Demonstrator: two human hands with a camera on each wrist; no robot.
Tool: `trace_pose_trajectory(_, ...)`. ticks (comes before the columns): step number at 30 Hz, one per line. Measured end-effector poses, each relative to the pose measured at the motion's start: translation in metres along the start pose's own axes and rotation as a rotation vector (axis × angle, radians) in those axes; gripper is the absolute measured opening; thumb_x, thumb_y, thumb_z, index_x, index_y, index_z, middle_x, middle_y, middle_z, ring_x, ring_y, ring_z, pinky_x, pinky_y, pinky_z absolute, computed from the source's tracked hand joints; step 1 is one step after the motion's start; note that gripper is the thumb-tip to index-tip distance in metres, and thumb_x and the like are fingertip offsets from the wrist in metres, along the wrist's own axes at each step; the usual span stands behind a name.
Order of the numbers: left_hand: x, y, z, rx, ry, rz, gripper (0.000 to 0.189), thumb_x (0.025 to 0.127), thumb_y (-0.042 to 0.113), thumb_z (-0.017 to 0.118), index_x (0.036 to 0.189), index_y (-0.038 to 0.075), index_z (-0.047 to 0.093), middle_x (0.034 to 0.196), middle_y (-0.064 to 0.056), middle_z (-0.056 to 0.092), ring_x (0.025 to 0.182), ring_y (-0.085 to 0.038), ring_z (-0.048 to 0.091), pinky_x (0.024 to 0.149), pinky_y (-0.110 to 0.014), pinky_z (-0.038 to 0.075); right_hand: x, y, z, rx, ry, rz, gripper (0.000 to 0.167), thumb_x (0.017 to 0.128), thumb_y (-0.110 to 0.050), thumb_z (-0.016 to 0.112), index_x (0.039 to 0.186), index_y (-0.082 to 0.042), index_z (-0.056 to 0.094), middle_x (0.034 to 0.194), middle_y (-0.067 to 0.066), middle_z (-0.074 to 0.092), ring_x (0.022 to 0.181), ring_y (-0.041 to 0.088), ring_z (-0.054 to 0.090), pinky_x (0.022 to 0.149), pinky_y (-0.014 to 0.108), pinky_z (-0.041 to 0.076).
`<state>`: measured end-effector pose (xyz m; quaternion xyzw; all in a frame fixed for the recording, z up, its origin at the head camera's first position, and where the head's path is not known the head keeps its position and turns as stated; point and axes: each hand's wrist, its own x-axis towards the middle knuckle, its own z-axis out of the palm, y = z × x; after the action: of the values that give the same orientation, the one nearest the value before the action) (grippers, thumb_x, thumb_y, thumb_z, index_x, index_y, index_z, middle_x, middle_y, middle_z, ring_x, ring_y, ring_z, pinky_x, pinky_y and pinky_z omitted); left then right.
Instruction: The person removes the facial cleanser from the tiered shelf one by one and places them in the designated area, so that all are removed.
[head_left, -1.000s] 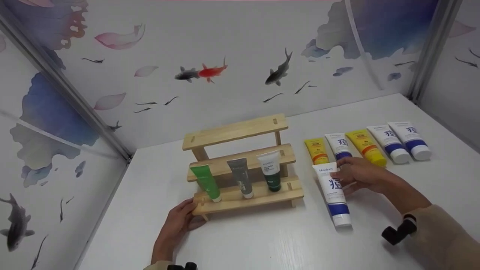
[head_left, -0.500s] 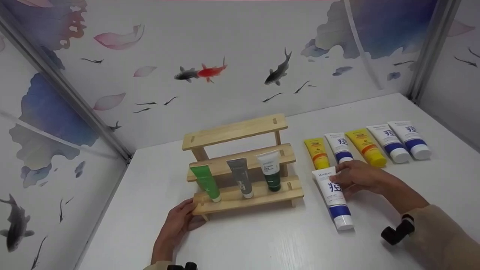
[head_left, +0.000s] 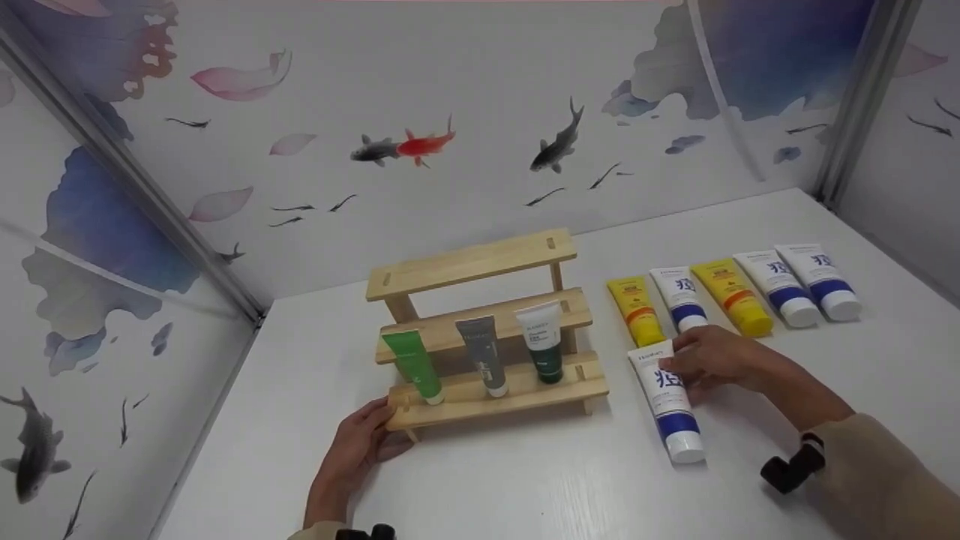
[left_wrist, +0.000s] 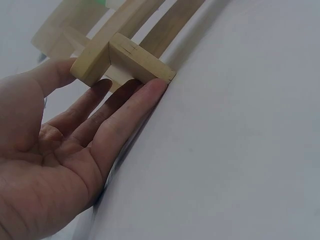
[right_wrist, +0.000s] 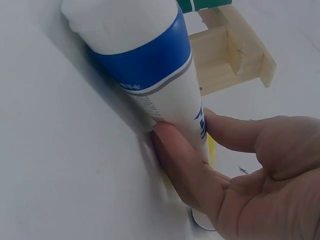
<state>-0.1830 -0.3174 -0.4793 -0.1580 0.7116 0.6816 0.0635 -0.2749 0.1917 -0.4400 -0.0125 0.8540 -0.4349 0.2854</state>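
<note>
Front white tube (head_left: 671,405), pinched by right hand (head_left: 716,361), shifted toward tabletop's (head_left: 525,484) near edge, baring more yellow tube (head_left: 636,311); left hand (head_left: 364,436) grips rack (head_left: 445,334).

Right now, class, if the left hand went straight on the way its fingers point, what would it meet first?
The rack, which the left hand holds by its lower left end. Beyond that, the green tube looks next in line, though depth is hard to judge.

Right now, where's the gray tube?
In the head view, the gray tube stands cap down on the lowest shelf of the wooden rack, between the green tube on the left and the white-and-dark-green tube on the right.
</note>
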Motion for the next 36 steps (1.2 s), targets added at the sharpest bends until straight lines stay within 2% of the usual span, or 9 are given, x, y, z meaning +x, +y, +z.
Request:
trace_pose_trajectory(7, 0.000, 0.000, 0.001, 0.009, 0.004, 0.001, 0.054, 0.104, 0.023, 0.052, 0.149, -0.004, 0.040, 0.151, -0.030, 0.043, 0.135, -0.035, 0.054, 0.093, -0.042, 0.062, -0.003, 0.000, -0.001, -0.010, 0.023, -0.022, 0.074, 0.087, -0.036, 0.078, 0.138, 0.006, 0.046, 0.116, 0.021, 0.067, 0.087, 0.024, 0.069, 0.080, 0.031, 0.063)
trace_pose_trajectory(12, 0.000, 0.000, 0.001, 0.009, 0.004, -0.007, 0.053, 0.104, 0.024, 0.052, 0.149, -0.003, 0.041, 0.151, -0.029, 0.044, 0.135, -0.035, 0.054, 0.093, -0.042, 0.061, -0.004, -0.001, -0.003, -0.018, 0.046, -0.014, 0.072, 0.086, -0.032, 0.078, 0.140, 0.005, 0.048, 0.119, 0.022, 0.066, 0.086, 0.024, 0.070, 0.079, 0.030, 0.064)
trace_pose_trajectory(16, 0.000, -0.001, 0.000, -0.004, -0.017, -0.005, 0.055, 0.104, 0.025, 0.052, 0.149, -0.004, 0.039, 0.149, -0.030, 0.046, 0.128, -0.031, 0.061, 0.092, -0.042, 0.062, -0.006, -0.002, -0.006, -0.009, 0.087, -0.001, 0.070, 0.087, -0.030, 0.078, 0.140, 0.005, 0.050, 0.117, 0.023, 0.067, 0.083, 0.023, 0.072, 0.078, 0.032, 0.064)
trace_pose_trajectory(19, -0.001, 0.000, -0.002, -0.021, -0.029, -0.002, 0.056, 0.104, 0.024, 0.052, 0.149, -0.006, 0.038, 0.145, -0.029, 0.051, 0.119, -0.025, 0.067, 0.091, -0.042, 0.062, -0.008, -0.005, -0.010, -0.028, 0.121, -0.021, 0.068, 0.088, -0.032, 0.077, 0.139, 0.004, 0.052, 0.119, 0.025, 0.066, 0.087, 0.024, 0.072, 0.078, 0.034, 0.065)
trace_pose_trajectory(24, -0.001, 0.001, -0.002, -0.028, -0.027, 0.004, 0.055, 0.104, 0.023, 0.052, 0.149, -0.006, 0.038, 0.143, -0.027, 0.055, 0.114, -0.022, 0.069, 0.090, -0.042, 0.062, -0.017, -0.018, -0.012, -0.087, 0.177, -0.120, 0.068, 0.090, -0.040, 0.073, 0.140, 0.000, 0.053, 0.133, 0.026, 0.058, 0.103, 0.031, 0.066, 0.086, 0.037, 0.064)
trace_pose_trajectory(30, -0.001, 0.001, 0.000, 0.002, 0.002, -0.019, 0.051, 0.105, 0.023, 0.049, 0.149, -0.003, 0.040, 0.148, -0.030, 0.048, 0.123, -0.029, 0.064, 0.091, -0.043, 0.062, -0.036, -0.047, 0.003, -0.080, 0.239, -0.287, 0.060, 0.092, -0.043, 0.069, 0.139, -0.008, 0.056, 0.133, 0.018, 0.063, 0.121, 0.038, 0.060, 0.103, 0.049, 0.056)
trace_pose_trajectory(36, 0.000, 0.000, -0.001, -0.009, -0.014, -0.016, 0.054, 0.105, 0.024, 0.050, 0.149, -0.005, 0.038, 0.149, -0.030, 0.047, 0.122, -0.026, 0.064, 0.092, -0.043, 0.062, -0.052, -0.080, 0.027, -0.029, 0.246, -0.466, 0.058, 0.093, -0.042, 0.070, 0.139, -0.011, 0.056, 0.136, 0.016, 0.062, 0.127, 0.036, 0.058, 0.103, 0.045, 0.057)
